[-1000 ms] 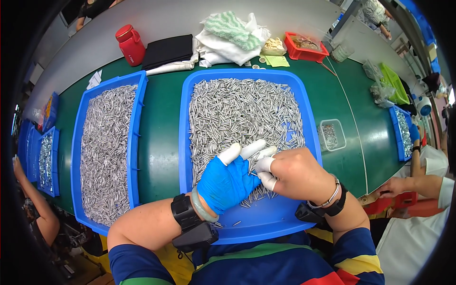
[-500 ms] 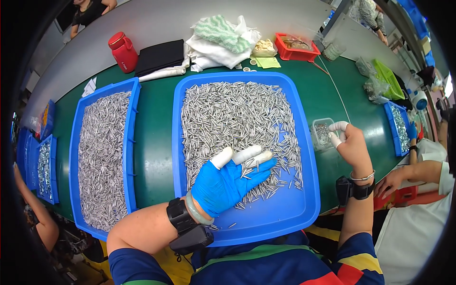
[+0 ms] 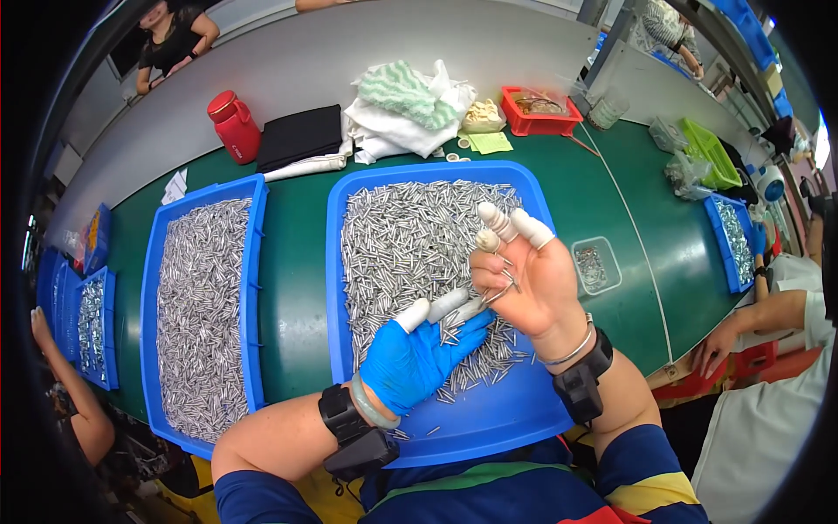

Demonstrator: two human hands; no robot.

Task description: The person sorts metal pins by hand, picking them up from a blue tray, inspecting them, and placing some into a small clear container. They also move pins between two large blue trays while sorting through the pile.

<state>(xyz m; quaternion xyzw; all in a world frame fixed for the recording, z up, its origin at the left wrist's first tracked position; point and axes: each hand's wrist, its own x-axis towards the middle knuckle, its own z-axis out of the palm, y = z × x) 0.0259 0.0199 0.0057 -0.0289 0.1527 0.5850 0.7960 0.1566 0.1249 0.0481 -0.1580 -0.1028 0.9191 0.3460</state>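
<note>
Pins sit pinched between my right hand's capped fingers, raised over the tray. My gloved left hand lies flat, fingers spread on the pile. Most pins remain unsorted; few fill the far small box.

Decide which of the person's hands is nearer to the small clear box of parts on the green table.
Right. The right hand is raised just left of the small clear box; the left hand rests farther left on the pins.
</note>
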